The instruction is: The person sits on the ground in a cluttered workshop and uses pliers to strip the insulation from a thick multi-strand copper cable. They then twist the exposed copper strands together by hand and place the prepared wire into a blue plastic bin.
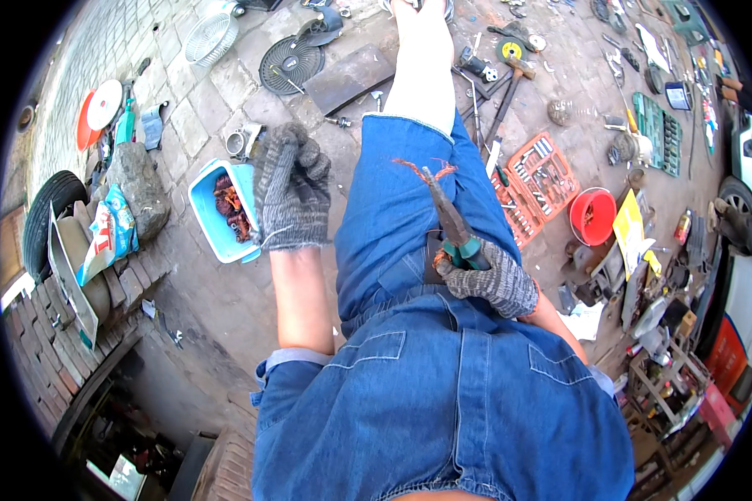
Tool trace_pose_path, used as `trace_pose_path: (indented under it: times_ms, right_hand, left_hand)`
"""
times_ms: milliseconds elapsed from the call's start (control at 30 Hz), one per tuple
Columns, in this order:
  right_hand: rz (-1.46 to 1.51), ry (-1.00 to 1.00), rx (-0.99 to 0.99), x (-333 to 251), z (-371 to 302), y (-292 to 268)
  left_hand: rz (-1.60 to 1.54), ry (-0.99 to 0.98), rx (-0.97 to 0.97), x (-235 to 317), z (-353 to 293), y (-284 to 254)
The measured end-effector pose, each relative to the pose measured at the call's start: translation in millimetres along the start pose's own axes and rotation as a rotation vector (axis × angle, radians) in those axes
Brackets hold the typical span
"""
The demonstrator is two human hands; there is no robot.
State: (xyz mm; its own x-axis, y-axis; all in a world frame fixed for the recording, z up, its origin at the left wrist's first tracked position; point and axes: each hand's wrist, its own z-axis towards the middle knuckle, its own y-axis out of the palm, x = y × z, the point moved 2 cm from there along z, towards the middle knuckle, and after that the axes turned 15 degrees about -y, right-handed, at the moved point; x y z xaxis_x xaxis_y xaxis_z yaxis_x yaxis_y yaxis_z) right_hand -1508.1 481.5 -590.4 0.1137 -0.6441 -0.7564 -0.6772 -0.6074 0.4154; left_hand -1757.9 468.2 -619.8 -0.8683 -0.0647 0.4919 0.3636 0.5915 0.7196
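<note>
My right hand (497,282), in a grey knitted glove, is closed round the green handles of a pair of pliers (453,213) above my lap. Thin reddish copper wire strands (444,170) show at the tips of the jaws. A bit of copper-coloured wire also shows beside that glove's fingers. My left hand (292,192), gloved the same way, is raised with its fingers curled in; whether anything is inside them is hidden. It overlaps the right rim of a light blue plastic basin (205,219), which holds dark and copper-coloured wire coils (231,200).
To the right lie an open orange socket set case (536,179), a red bucket (593,215) and a green tool case (658,134). A hammer (514,79) and a dark metal plate (349,77) are ahead. Left stand a large stone (135,192) and a tyre (48,221).
</note>
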Motion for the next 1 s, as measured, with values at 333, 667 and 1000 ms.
trace_pose_path:
  times_ms: [333,667,1000]
  right_hand:
    - [-0.151,-0.024,0.006,-3,2,0]
    - [-0.391,-0.098,0.029,3,-1,4]
    - [-0.238,-0.097,0.018,15,28,18]
  left_hand:
    - [0.549,-0.218,-0.102,-46,-29,33]
    - [0.107,0.132,0.199,18,18,-22]
    - [0.629,-0.204,0.032,-31,-20,9]
